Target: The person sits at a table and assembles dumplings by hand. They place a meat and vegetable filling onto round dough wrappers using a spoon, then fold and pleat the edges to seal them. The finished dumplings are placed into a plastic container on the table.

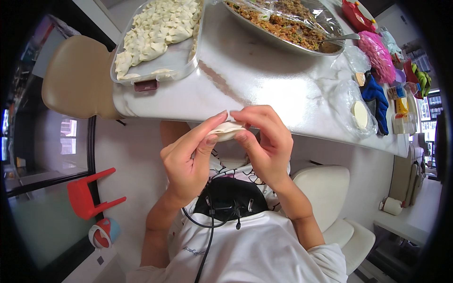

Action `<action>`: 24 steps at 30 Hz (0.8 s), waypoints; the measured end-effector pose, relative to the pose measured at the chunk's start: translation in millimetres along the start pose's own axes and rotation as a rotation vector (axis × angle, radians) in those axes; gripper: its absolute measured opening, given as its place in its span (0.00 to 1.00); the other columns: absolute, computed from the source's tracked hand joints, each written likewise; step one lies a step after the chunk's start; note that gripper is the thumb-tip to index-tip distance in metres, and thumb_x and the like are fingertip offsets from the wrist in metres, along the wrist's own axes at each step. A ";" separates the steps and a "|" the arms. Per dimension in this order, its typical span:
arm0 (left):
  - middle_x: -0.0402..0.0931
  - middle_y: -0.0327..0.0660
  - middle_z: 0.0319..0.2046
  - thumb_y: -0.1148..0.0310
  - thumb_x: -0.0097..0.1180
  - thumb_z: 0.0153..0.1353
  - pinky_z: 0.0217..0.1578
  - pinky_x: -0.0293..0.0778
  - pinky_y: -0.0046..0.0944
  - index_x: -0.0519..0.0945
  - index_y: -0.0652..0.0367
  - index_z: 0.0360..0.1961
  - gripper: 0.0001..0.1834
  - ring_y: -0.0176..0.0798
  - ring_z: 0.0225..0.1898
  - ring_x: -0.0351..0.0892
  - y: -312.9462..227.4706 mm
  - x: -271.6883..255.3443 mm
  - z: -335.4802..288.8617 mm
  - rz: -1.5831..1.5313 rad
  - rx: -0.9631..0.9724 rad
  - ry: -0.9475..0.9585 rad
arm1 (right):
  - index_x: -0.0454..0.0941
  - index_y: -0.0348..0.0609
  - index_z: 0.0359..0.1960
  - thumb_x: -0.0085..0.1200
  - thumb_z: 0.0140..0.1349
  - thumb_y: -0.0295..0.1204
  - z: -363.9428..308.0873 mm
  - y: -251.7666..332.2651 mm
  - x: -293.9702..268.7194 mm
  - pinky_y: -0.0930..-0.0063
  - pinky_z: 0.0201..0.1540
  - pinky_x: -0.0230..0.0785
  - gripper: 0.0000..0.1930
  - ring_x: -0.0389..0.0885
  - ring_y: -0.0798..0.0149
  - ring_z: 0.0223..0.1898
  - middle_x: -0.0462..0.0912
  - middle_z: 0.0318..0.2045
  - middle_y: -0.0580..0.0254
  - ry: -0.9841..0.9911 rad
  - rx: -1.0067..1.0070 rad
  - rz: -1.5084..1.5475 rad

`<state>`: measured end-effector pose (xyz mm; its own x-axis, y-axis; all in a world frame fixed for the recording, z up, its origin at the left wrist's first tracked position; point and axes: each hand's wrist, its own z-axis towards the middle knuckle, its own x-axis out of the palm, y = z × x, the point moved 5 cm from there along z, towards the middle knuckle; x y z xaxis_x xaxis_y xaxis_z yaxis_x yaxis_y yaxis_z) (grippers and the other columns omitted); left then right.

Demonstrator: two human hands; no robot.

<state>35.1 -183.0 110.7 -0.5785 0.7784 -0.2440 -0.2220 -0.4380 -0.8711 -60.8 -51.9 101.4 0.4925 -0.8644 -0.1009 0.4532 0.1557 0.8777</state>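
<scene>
A pale folded dumpling (227,131) is held up between my two hands, just off the table's near edge. My left hand (188,153) pinches its left end between thumb and fingers. On its right end my right hand (266,141) closes with thumb below and fingers curled above. Whether the seam is sealed all along cannot be seen. Rows of finished dumplings (163,28) fill most of a clear plastic tray (184,73) at the far left. A metal bowl (302,51) of minced filling (278,26) stands beyond my hands, partly covered by plastic film, with a spoon (343,37) in it.
On the marble-patterned table (245,80), a plastic bag with round pale wrappers (359,114) lies at right, beside a blue cloth (375,96) and a pink bag (377,56). A beige chair (78,78) stands left; a white chair (325,193) is at my right. A red stool (87,195) sits on the floor.
</scene>
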 end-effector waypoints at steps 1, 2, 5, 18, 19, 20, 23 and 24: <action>0.86 0.48 0.42 0.73 0.55 0.69 0.39 0.78 0.30 0.82 0.68 0.51 0.13 0.32 0.39 0.85 0.2 0.3 0.2 -0.009 -0.020 0.007 | 0.85 0.39 0.41 0.66 0.55 0.22 -1.2 -1.6 -1.2 0.77 0.35 0.73 0.11 0.80 0.68 0.33 0.80 0.35 0.60 -0.007 0.006 0.002; 0.86 0.48 0.42 0.73 0.55 0.69 0.40 0.77 0.30 0.81 0.69 0.51 0.13 0.31 0.39 0.84 0.8 1.2 1.0 -0.019 -0.040 0.014 | 0.85 0.39 0.41 0.66 0.55 0.22 -1.2 -0.6 -2.3 0.77 0.34 0.72 0.11 0.80 0.68 0.32 0.80 0.35 0.60 -0.011 0.002 -0.017; 0.86 0.48 0.42 0.73 0.55 0.69 0.41 0.77 0.29 0.81 0.69 0.50 0.13 0.31 0.40 0.84 0.0 3.4 2.0 -0.093 -0.032 0.012 | 0.86 0.39 0.39 0.66 0.55 0.20 -1.5 5.2 -3.5 0.77 0.32 0.71 0.09 0.79 0.69 0.31 0.80 0.32 0.61 -0.029 -0.016 -0.061; 0.86 0.50 0.40 0.75 0.59 0.66 0.38 0.78 0.28 0.83 0.68 0.46 0.10 0.29 0.38 0.84 -1.4 11.8 5.6 -0.200 -0.030 -0.012 | 0.84 0.36 0.37 0.64 0.56 0.17 -2.3 12.2 -7.5 0.77 0.30 0.71 0.07 0.78 0.69 0.28 0.81 0.32 0.60 -0.057 -0.083 -0.123; 0.86 0.50 0.40 0.75 0.59 0.66 0.38 0.78 0.27 0.83 0.68 0.47 0.10 0.29 0.38 0.84 -0.9 12.2 5.9 -0.186 -0.035 -0.015 | 0.84 0.36 0.38 0.64 0.56 0.18 -2.0 11.2 -8.4 0.77 0.31 0.71 0.08 0.78 0.69 0.29 0.81 0.32 0.59 -0.054 -0.052 -0.125; 0.86 0.50 0.40 0.76 0.59 0.66 0.38 0.78 0.27 0.83 0.68 0.47 0.11 0.29 0.37 0.83 -0.7 12.6 6.3 -0.173 -0.041 -0.017 | 0.85 0.36 0.38 0.64 0.56 0.19 -1.3 10.5 -9.0 0.77 0.31 0.71 0.08 0.79 0.69 0.29 0.81 0.32 0.59 -0.052 -0.045 -0.117; 0.86 0.50 0.41 0.76 0.59 0.66 0.41 0.78 0.29 0.82 0.69 0.51 0.13 0.32 0.40 0.85 -2.1 15.6 9.0 -0.025 -0.053 0.009 | 0.85 0.36 0.39 0.64 0.57 0.21 3.4 8.6 -9.5 0.78 0.33 0.73 0.08 0.81 0.68 0.30 0.82 0.32 0.59 -0.048 -0.035 -0.099; 0.86 0.51 0.42 0.76 0.59 0.66 0.42 0.78 0.29 0.81 0.69 0.52 0.14 0.33 0.41 0.85 -2.1 16.4 9.4 -0.015 -0.030 -0.002 | 0.85 0.36 0.39 0.65 0.57 0.21 4.4 10.3 -7.9 0.78 0.34 0.73 0.08 0.81 0.68 0.31 0.82 0.32 0.59 -0.048 -0.035 -0.102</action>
<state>18.7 -173.6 112.5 -0.5768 0.7840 -0.2296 -0.2075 -0.4125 -0.8870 -63.3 -45.6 113.3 0.4066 -0.8986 -0.1652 0.5250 0.0819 0.8471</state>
